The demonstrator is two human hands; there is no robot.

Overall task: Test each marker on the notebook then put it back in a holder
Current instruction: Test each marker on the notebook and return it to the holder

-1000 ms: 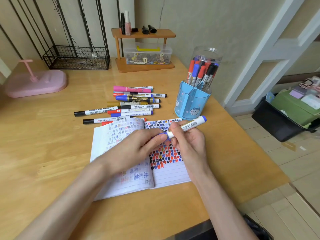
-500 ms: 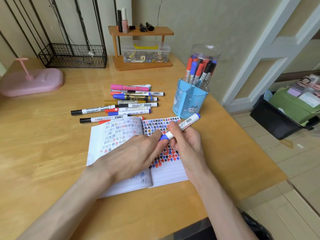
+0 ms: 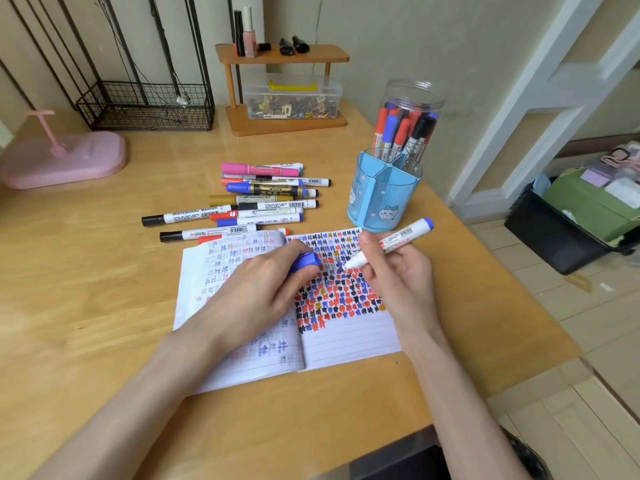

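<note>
Uncapped blue whiteboard marker (image 3: 394, 242), gripped by the right hand (image 3: 398, 278), tip lowered toward the scribbled right page of the open notebook (image 3: 346, 341). The left hand (image 3: 256, 292), at 9 o'clock from the tip, pinches the blue cap (image 3: 304, 263). Blue divided holder (image 3: 381, 199) stands at the notebook's 1 o'clock and loose markers (image 3: 263, 202) lie at its 11 o'clock.

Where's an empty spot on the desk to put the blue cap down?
The desk is bare wood left of the notebook, in front of the pink stand. A narrower bare patch lies right of the notebook, before the desk edge. Behind the notebook it is crowded: loose markers, the blue holder and the clear jar.
</note>
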